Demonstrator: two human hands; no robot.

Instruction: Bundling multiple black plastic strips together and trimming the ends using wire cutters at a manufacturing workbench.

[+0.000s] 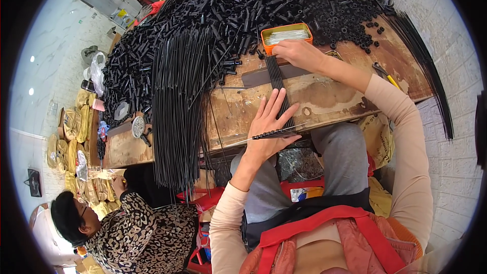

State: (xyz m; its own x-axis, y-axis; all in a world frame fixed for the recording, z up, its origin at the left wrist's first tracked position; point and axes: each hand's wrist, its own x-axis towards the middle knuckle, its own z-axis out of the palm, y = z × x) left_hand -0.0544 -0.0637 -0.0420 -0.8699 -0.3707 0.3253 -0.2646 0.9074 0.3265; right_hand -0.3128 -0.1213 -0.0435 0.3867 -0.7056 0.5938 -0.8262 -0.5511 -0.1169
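Note:
My left hand (270, 122) lies with fingers spread over a narrow row of thin black rods (275, 73) at the table's near edge. In front of that wrist shows a dark, ridged row of ends (276, 134), crossed by a thin pale strand; whether these belong to the same rods I cannot tell. My right hand (299, 55) is closed at the rods' far ends, beside an orange-rimmed box (286, 29) holding pale thin sticks. What its fingertips pinch is hidden. Beneath the rods, a flat dark strip (253, 79) lies crosswise.
A large heap of black tubular parts (238, 5) covers the back. Long black rods (177, 106) hang over the front edge at left, others (426, 61) at far right. Yellow-handled pliers (388, 75) lie right. Another person (137, 231) sits at lower left.

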